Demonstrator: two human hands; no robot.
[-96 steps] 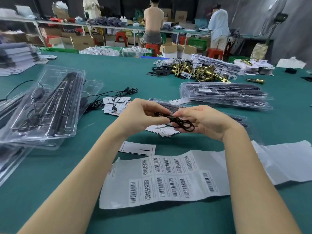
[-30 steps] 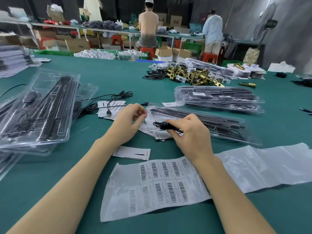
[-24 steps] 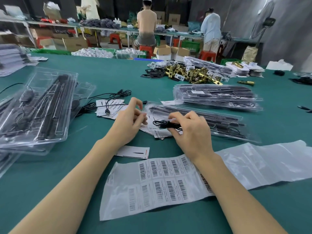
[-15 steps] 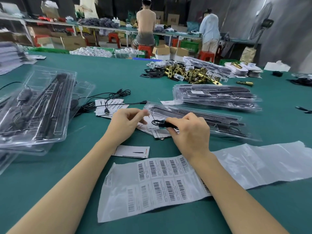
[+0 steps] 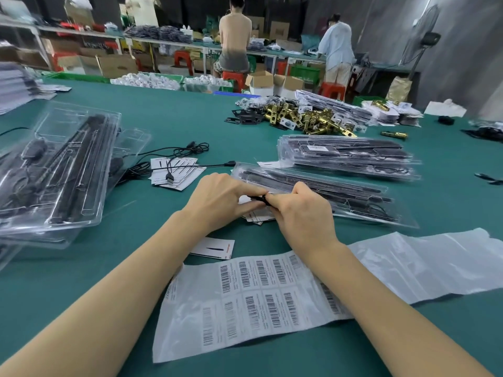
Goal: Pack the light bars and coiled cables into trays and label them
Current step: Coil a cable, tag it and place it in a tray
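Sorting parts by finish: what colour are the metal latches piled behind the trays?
Shiny brass-gold latches, seen in the head view.

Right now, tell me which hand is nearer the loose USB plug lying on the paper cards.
Left. The left hand sits just right of the USB plug; the right hand is farther right, beyond it, both pinching the coiled cable.

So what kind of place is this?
Probably a small packing workshop. Clear trays of black parts sit stacked on a big green table, a barcode label sheet lies ready, and cardboard boxes fill the back.
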